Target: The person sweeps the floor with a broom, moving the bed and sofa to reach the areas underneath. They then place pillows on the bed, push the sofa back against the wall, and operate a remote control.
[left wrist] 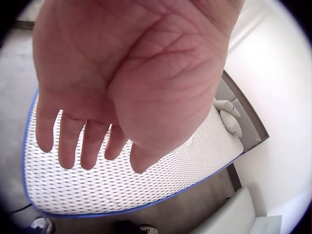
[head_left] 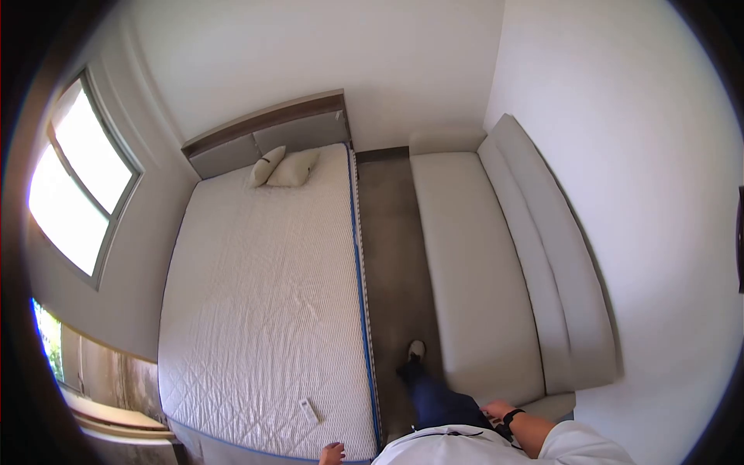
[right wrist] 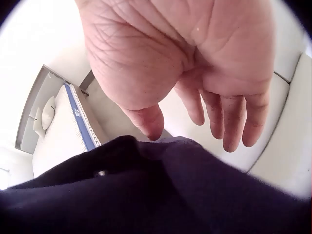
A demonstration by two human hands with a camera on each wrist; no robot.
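Observation:
My left hand [head_left: 332, 454] is low in the head view, near the corner of the bed's mattress [head_left: 256, 302]. In the left wrist view its palm faces the camera, fingers slightly spread and relaxed, holding nothing. On the mattress beyond it lies a small white oblong object [head_left: 309, 411] with a dark mark, resembling a remote control. My right hand [head_left: 498, 409], wearing a dark band, hangs beside my thigh, close to the sofa's near end. The right wrist view shows its fingers loosely bent and bare of any object, just above the dark trousers [right wrist: 146, 190].
Two pillows [head_left: 291, 168] lie by the headboard [head_left: 267, 128]. A long grey sofa [head_left: 473, 256] runs along the right wall, parallel to the bed. Between them is a narrow strip of dark floor [head_left: 391, 232], where my shoe [head_left: 417, 350] stands. A window [head_left: 85, 170] is on the left.

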